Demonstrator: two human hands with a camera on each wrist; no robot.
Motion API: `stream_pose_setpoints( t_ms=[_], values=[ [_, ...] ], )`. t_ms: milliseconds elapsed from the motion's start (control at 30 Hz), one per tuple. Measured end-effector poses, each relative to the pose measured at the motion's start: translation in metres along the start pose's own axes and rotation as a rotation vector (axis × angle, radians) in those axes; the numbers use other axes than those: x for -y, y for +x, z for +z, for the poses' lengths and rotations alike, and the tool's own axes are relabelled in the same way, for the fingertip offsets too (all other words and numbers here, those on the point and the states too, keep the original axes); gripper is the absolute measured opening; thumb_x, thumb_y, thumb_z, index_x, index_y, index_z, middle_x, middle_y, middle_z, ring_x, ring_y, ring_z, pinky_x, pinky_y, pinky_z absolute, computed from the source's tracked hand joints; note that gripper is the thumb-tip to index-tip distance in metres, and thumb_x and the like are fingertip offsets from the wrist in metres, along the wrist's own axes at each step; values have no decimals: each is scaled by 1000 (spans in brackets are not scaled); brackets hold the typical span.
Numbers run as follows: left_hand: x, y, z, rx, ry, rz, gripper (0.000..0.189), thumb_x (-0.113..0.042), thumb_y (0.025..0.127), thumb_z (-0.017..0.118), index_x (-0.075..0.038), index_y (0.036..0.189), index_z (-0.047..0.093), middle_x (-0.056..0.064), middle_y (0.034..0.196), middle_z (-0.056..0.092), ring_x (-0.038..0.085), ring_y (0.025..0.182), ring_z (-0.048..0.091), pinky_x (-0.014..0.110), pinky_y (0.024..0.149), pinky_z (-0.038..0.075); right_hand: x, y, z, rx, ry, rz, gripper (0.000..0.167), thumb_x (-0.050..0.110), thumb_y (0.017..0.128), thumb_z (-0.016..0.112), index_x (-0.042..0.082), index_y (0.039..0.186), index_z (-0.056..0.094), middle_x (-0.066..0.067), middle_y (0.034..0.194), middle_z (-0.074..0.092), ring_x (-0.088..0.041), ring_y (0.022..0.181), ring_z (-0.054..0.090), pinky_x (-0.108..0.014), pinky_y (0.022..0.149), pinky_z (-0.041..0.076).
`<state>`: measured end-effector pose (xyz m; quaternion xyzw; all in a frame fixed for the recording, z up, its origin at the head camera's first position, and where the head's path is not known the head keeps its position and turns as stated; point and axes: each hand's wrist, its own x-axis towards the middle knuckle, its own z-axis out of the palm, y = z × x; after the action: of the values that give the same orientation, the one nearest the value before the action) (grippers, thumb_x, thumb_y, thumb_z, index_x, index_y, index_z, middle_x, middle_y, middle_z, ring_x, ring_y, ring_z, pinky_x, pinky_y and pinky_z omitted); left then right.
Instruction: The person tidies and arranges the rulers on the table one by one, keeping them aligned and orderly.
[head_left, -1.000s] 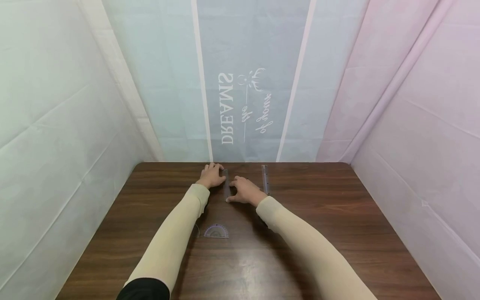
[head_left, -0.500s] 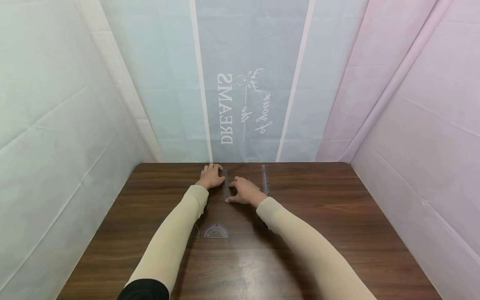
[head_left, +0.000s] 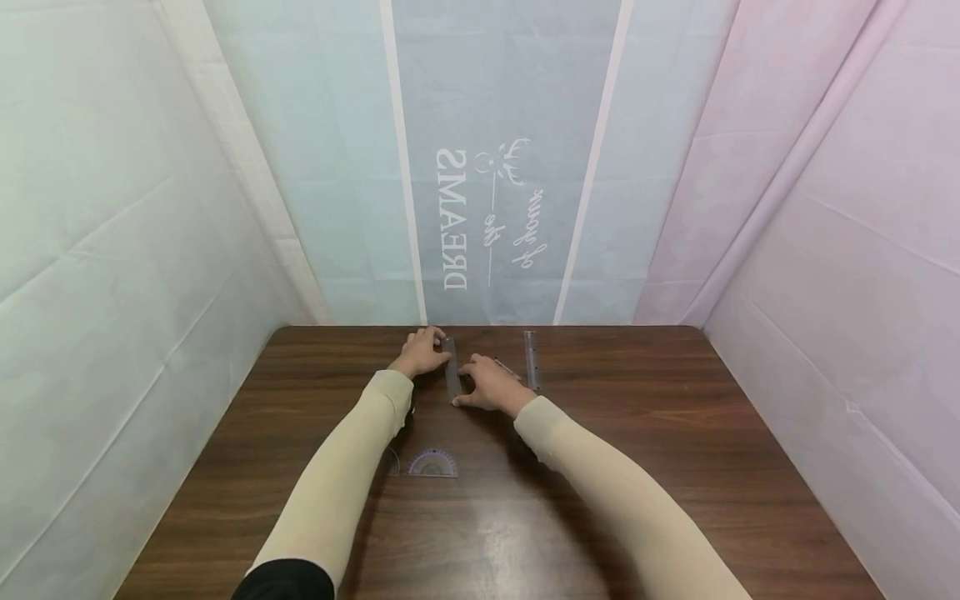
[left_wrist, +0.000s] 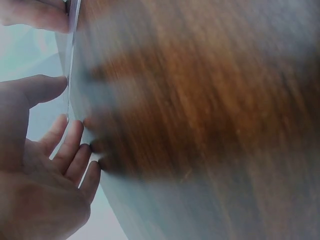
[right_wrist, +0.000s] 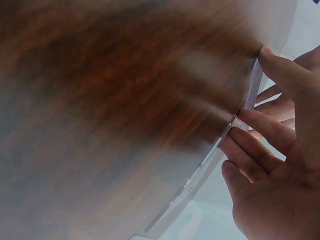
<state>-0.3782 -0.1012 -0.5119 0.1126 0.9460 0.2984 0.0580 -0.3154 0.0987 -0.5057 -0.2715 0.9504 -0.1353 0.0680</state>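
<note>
A clear ruler (head_left: 452, 371) lies lengthwise away from me on the brown table, between my hands. My left hand (head_left: 420, 353) holds its far part, with the index fingertip at the far end and the thumb on the left long edge. In the left wrist view the ruler (left_wrist: 73, 40) appears edge-on beside my left hand (left_wrist: 42, 185). My right hand (head_left: 492, 385) pinches the ruler, its thumb at the near end and the index finger at the right edge. The right wrist view shows the ruler (right_wrist: 254, 85) against my right hand (right_wrist: 280, 185).
A second clear ruler (head_left: 531, 360) lies right of my right hand. A thin clear piece (head_left: 507, 367), partly hidden, shows behind that hand. Nearer me lies a clear protractor (head_left: 432, 464); beside it a curved clear piece (head_left: 393, 461) is partly covered by my left sleeve. A cloth hangs behind the table.
Both hands and the ruler stay almost in place. The thin clear piece behind my right hand shows a little more than before.
</note>
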Motion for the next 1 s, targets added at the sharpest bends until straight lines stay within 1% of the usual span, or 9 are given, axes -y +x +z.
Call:
stream_pose_setpoints(
  t_ms=[167, 267, 333, 367, 467, 567, 667, 833, 1000],
  values=[
    [3, -2, -3, 15, -105, -17, 46, -20, 106, 68, -3, 146, 52, 16, 129, 70, 40, 142, 41, 56, 119, 35, 3, -1, 0, 11, 17, 11, 67, 49, 98, 79, 8, 149, 64, -16, 146, 57, -32, 134, 58, -46, 110, 51],
    [5, -3, -4, 17, -153, -19, 46, -19, 106, 67, -2, 146, 51, 16, 125, 71, 40, 144, 40, 56, 119, 37, 5, -3, -1, 16, 31, 20, 67, 48, 98, 79, 8, 150, 62, -15, 146, 56, -31, 135, 57, -46, 111, 51],
    [6, -3, -4, 19, -175, -15, 46, -18, 107, 67, -2, 146, 50, 17, 125, 71, 40, 142, 43, 55, 117, 40, 6, -4, -1, 20, 47, 24, 67, 46, 99, 79, 7, 150, 61, -15, 146, 56, -31, 135, 57, -46, 111, 51],
    [6, -4, -3, 20, -183, -12, 46, -18, 107, 67, -2, 146, 49, 18, 126, 70, 40, 140, 47, 54, 115, 43, 6, -5, -1, 21, 58, 26, 67, 45, 99, 79, 7, 151, 61, -15, 146, 56, -31, 135, 57, -47, 111, 51],
    [7, -5, -4, 24, -210, -6, 45, -18, 108, 66, -1, 146, 48, 21, 128, 70, 39, 131, 58, 52, 108, 50, 7, -7, -1, 24, 95, 21, 66, 41, 99, 79, 4, 151, 59, -15, 146, 55, -32, 134, 57, -47, 111, 51],
    [7, -7, -5, 17, -239, -4, 43, -18, 109, 64, -1, 146, 48, 23, 128, 70, 37, 121, 67, 50, 100, 55, 9, -8, -1, 27, 124, 13, 66, 37, 100, 80, 1, 151, 58, -16, 145, 56, -32, 134, 57, -46, 111, 51],
    [7, -11, -5, -3, -252, -4, 41, -19, 110, 63, -2, 145, 48, 22, 126, 71, 36, 118, 69, 50, 99, 55, 10, -9, 0, 19, 134, -3, 66, 34, 100, 80, -1, 151, 56, -16, 145, 56, -32, 136, 57, -45, 113, 49],
    [5, -18, -6, -39, -275, -7, 42, -20, 110, 63, -5, 147, 49, 22, 125, 72, 37, 116, 69, 52, 100, 54, 13, -13, 3, -3, 120, -38, 67, 29, 99, 82, -3, 151, 55, -17, 148, 56, -33, 139, 55, -44, 116, 47],
    [7, -23, -8, -44, -320, -8, 43, -21, 110, 64, -7, 147, 48, 23, 127, 71, 37, 117, 69, 51, 99, 55, 15, -18, 1, -28, 156, -63, 70, 26, 96, 86, -5, 149, 55, -18, 147, 56, -34, 138, 55, -46, 117, 46]
  ],
)
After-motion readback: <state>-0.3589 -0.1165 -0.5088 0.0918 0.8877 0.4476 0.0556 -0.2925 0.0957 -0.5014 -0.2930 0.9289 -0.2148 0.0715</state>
